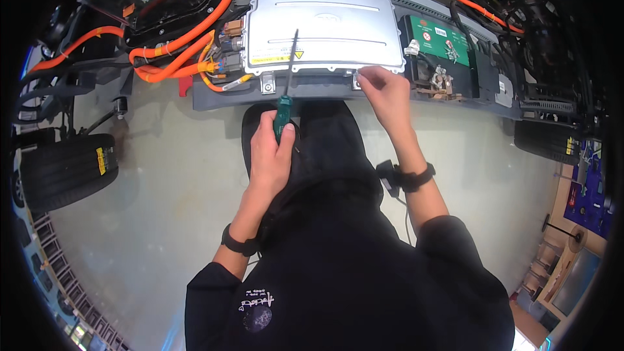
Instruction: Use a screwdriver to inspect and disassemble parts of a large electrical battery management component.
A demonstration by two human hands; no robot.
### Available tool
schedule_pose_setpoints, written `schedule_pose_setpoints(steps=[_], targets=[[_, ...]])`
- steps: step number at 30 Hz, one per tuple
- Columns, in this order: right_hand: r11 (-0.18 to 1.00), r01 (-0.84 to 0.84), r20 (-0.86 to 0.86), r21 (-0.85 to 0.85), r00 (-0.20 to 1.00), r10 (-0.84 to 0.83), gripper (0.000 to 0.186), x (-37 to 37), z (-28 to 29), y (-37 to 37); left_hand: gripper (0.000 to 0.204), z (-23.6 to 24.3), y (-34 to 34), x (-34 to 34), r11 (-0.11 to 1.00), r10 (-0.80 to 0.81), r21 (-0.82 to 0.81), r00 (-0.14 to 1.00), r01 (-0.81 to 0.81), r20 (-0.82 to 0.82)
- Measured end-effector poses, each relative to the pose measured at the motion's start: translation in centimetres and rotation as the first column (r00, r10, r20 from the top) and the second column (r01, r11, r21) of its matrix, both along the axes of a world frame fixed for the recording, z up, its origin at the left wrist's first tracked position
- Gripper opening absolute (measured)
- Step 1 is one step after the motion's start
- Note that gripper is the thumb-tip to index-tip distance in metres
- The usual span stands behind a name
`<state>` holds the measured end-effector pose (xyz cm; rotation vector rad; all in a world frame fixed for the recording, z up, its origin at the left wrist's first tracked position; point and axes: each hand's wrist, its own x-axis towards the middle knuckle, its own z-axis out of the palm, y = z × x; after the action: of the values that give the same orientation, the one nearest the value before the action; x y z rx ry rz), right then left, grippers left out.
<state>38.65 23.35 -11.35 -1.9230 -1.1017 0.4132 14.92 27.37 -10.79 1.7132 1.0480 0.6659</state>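
Note:
My left hand (270, 156) is closed around the green handle of a screwdriver (284, 112). Its long shaft points away from me, and the tip appears over the silver metal box (318, 23). With thumb and finger pinched together, my right hand (388, 95) is at the small mounting bracket (356, 80) on the box's near right edge. Whatever is between those fingertips is too small to make out. Another mounting bracket (268, 83), with a bolt showing, is on the near left edge of the box.
Thick orange cables (224, 10) run to connectors (231, 45) on the box's left side. A green-covered unit (441, 39) with exposed metal terminals (442, 81) is to the right. Tyres stand at the left (68, 172) and right (549, 140). A dark frame edge (214, 99) runs below the box.

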Motion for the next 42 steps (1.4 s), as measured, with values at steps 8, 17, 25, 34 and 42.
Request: schedule_pose_setpoints(steps=[8, 17, 25, 34, 42], targets=[[0.993, 0.032, 0.021, -0.11, 0.999, -0.03, 0.017, 0.5, 0.1, 1.2, 0.015, -3.5, 0.7, -1.3, 0.973, 0.125, -0.208, 0.984, -0.097, 0.126], [0.987, -0.136, 0.061, -0.091, 0.988, 0.142, 0.012, -0.6, -0.9, 3.7, 0.014, -2.9, 3.2, -1.0, 0.931, 0.049, -0.364, 0.994, -0.011, 0.096], [0.982, -0.166, 0.12, -0.085, 0.977, 0.176, 0.01, -1.1, -1.2, 4.3, 0.014, -3.7, 4.0, -1.0, 0.899, 0.063, -0.437, 0.994, -0.016, 0.093], [0.966, -0.209, 0.22, -0.149, 0.946, 0.239, 0.011, -1.1, -0.9, 4.5, 0.02, -1.5, 7.8, 3.1, 0.984, 0.089, 0.136, 0.978, -0.116, 0.19], [0.986, -0.145, 0.322, -0.082, 0.932, 0.164, 0.014, -1.4, -2.6, 4.6, 0.027, -3.5, 13.2, 9.3, 0.933, 0.114, 0.34, 0.993, -0.121, 0.041]])
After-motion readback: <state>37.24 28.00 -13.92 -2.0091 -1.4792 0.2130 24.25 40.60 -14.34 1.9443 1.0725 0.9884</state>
